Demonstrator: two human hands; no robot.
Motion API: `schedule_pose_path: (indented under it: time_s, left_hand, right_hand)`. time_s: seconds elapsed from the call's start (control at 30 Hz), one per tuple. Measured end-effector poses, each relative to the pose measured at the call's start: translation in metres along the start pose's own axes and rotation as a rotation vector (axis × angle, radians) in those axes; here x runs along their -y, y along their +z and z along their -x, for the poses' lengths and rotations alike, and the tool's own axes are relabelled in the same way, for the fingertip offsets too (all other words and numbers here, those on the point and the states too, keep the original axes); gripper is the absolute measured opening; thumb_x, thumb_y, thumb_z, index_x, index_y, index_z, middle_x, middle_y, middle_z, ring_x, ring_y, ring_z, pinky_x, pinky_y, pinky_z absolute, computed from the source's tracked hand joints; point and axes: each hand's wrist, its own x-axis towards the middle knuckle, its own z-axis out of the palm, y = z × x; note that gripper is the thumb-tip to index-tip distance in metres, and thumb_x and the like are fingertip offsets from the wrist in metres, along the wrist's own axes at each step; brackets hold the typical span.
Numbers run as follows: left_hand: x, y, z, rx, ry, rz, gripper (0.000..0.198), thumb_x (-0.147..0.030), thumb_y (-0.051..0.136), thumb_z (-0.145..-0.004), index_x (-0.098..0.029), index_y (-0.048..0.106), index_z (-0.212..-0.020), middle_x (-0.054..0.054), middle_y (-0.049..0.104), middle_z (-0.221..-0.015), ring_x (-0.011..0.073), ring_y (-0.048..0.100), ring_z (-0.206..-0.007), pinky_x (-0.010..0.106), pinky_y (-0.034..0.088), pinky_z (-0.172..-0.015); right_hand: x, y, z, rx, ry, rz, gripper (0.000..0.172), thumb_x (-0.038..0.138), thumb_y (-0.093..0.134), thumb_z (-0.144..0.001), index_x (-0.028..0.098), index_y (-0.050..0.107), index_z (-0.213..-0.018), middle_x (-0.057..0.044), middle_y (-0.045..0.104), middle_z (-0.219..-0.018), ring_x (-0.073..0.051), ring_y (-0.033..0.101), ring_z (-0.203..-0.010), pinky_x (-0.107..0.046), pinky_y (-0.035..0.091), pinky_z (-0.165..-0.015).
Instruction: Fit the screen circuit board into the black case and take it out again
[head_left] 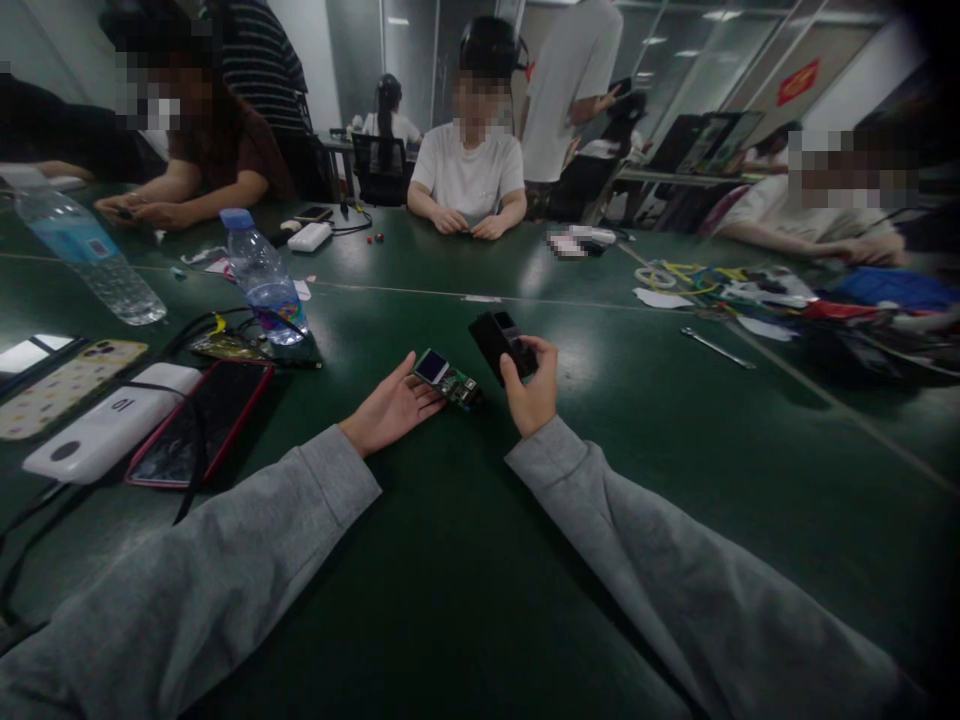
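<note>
A green circuit board (452, 382) with a small dark screen lies across the fingers of my left hand (391, 405), whose palm is turned up and whose thumb rests at the board's upper left edge. To its right, my right hand (534, 388) grips a black rectangular case (496, 345) between thumb and fingers, tilted above the green table (450, 560). A narrow gap separates the case from the board. The undersides of both objects are hidden.
On the left are two bottles (274, 290), a white power bank (112, 425), a red-edged phone (202, 425) and black cables. A wrench (716, 348) and tangled wires (780, 300) lie right. Several people sit around the table.
</note>
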Motion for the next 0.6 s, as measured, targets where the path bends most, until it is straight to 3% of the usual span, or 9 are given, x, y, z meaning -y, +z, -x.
schedule_pose_path:
  time_s: [0.1, 0.27, 0.6]
  left_hand:
    - [-0.001, 0.001, 0.001, -0.011, -0.005, 0.008, 0.038, -0.046, 0.060, -0.090, -0.013, 0.061, -0.110, 0.011, 0.068, -0.109, 0.0209, 0.060, -0.114, 0.037, 0.037, -0.110]
    - [-0.001, 0.003, 0.001, -0.017, -0.016, 0.020, 0.038, -0.046, 0.058, -0.091, -0.012, 0.061, -0.107, 0.012, 0.068, -0.110, 0.0208, 0.061, -0.111, 0.036, 0.037, -0.110]
    - [-0.001, 0.001, -0.001, 0.004, -0.021, 0.023, 0.040, -0.045, 0.057, -0.092, -0.012, 0.060, -0.113, 0.012, 0.068, -0.110, 0.0208, 0.061, -0.113, 0.036, 0.036, -0.110]
  right_hand:
    - [-0.005, 0.002, -0.001, 0.055, 0.042, 0.004, 0.036, 0.036, 0.061, -0.083, 0.022, 0.048, -0.113, -0.008, 0.056, -0.108, -0.024, 0.057, -0.103, -0.043, 0.046, -0.095]
    - [0.000, 0.004, 0.004, 0.158, -0.036, 0.037, 0.037, 0.034, 0.061, -0.083, 0.022, 0.048, -0.115, -0.009, 0.056, -0.113, -0.025, 0.056, -0.106, -0.045, 0.045, -0.097]
    - [-0.018, 0.007, 0.001, 0.209, 0.075, 0.080, 0.037, 0.029, 0.062, -0.077, 0.018, 0.050, -0.110, -0.014, 0.058, -0.110, -0.028, 0.056, -0.103, -0.049, 0.045, -0.095]
